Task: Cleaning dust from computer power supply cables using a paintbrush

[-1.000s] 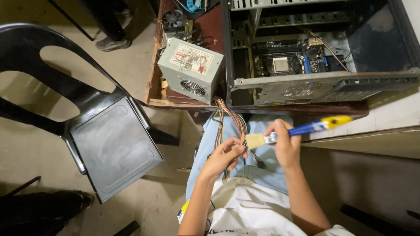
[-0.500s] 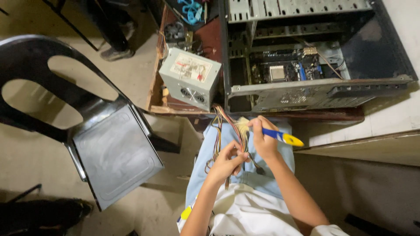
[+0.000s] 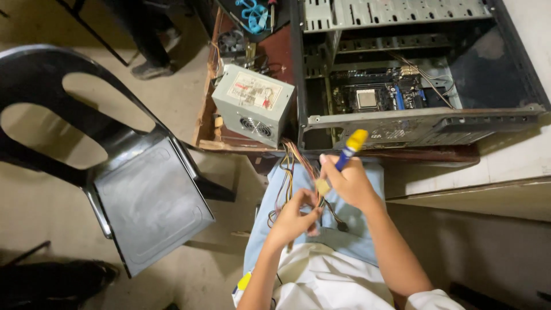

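My right hand (image 3: 350, 183) grips a brush with a blue and yellow handle (image 3: 351, 148), its pale bristles pointing down toward my left hand. My left hand (image 3: 294, 215) pinches a bundle of coloured cables (image 3: 291, 166) over my lap. The cables run up to a grey power supply box (image 3: 252, 104) that rests on the edge of a wooden table. Right of that box lies an open black computer case (image 3: 413, 123) with its motherboard (image 3: 376, 97) exposed.
A black plastic chair (image 3: 138, 195) stands at my left. A small fan (image 3: 232, 41) and blue cable ties (image 3: 255, 12) lie at the back of the table. Another person's shoe (image 3: 152, 60) is on the floor at the top. A pale counter (image 3: 476, 172) is at my right.
My right hand has turned the brush from lying sideways with the handle to the right to standing with the handle up and the bristles down at the cables. The view shifted slightly.
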